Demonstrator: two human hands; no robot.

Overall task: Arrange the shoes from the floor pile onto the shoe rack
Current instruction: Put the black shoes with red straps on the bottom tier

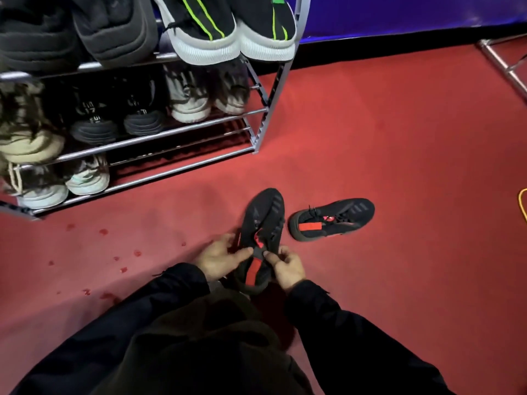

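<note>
A black sneaker with red accents [266, 220] stands on the red carpet just in front of me, toe pointing away. My left hand [221, 256] grips its left side near the tongue, and my right hand [286, 266] pinches the tongue and collar from the right. Its mate, a second black and red sneaker [332, 219], lies on the carpet to the right, toe pointing right, touched by neither hand. The metal shoe rack [182, 129] stands at the upper left, with several pairs on its shelves; the right part of its bottom shelf holds no shoes.
A dark wall base and blue panel run along the back. A metal frame [502, 62] stands at the far right, and a yellow cable [522, 205] lies at the right edge. Small dark red spots mark the carpet at the lower left.
</note>
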